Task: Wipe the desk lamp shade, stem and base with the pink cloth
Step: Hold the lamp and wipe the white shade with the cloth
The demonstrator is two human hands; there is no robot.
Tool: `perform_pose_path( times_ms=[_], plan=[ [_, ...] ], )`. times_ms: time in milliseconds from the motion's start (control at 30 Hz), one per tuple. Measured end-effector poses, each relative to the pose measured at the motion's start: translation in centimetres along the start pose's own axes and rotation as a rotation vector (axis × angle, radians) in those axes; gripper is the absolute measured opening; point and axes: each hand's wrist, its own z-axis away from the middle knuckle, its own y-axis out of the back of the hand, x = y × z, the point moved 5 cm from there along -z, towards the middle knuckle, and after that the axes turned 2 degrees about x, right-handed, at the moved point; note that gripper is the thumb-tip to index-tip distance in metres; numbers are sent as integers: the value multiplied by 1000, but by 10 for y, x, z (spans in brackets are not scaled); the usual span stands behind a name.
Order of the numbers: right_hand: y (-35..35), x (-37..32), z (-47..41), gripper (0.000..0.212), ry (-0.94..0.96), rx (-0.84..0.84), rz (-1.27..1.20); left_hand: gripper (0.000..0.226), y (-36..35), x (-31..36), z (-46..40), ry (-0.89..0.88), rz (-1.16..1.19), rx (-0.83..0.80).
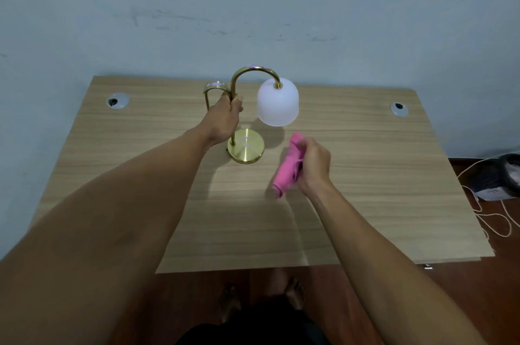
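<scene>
A brass desk lamp stands near the back middle of the wooden desk (365, 189). Its curved gold stem (254, 71) arches over to a white frosted shade (278, 102) that hangs on the right. The round gold base (249, 149) sits flat on the desk. My left hand (225, 116) grips the upright part of the stem above the base. My right hand (313, 164) holds the bunched pink cloth (289, 167) above the desk, right of the base and just below the shade, apart from the lamp.
Two round cable grommets sit in the desk, one at the back left (118, 100) and one at the back right (399, 109). A pale wall rises directly behind. On the floor at the right lie a dark object (503, 178) and loose white cord (495, 220).
</scene>
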Motion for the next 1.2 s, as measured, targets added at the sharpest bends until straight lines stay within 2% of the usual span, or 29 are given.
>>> perform_pose_path(
  times_ms=[100,167,200,467,567,800,867,933,967,1033,1067,1133,1200],
  plan=[
    [-31,5,3,30,-165,-145,-196,44,-1,-1,0,2,-6,6],
    [-45,11,7,55,-219,-188,-285,43,-1,-1,0,0,-10,12],
    [-48,14,7,61,-238,-189,-316,44,-1,-1,0,-4,-11,15],
    [-49,2,-3,30,-322,-152,-377,41,-2,-1,-1,1,7,11],
    [-51,-15,-15,17,-338,-168,-296,42,-2,-1,-1,9,1,0],
    [-59,-51,-38,16,-415,-185,-13,43,-1,-3,-3,0,-17,-8],
    [-57,-59,-36,10,-389,-135,60,43,-2,-4,-2,0,-14,-7],
    [-50,-65,-34,10,-245,-14,160,43,-2,-3,-2,3,-11,-7],
    [-46,-68,-30,11,-114,65,198,42,-1,-3,-2,4,-10,-5],
    [-37,-78,-15,15,267,221,261,42,-1,-3,-1,4,-8,1],
    [-37,-84,-3,23,487,241,304,43,-1,-3,-1,4,-8,3],
    [-50,-92,25,39,948,108,449,43,-1,-3,0,6,-6,1],
    [-69,-89,45,50,1330,-33,730,41,-1,-2,2,18,7,-5]
  ],
)
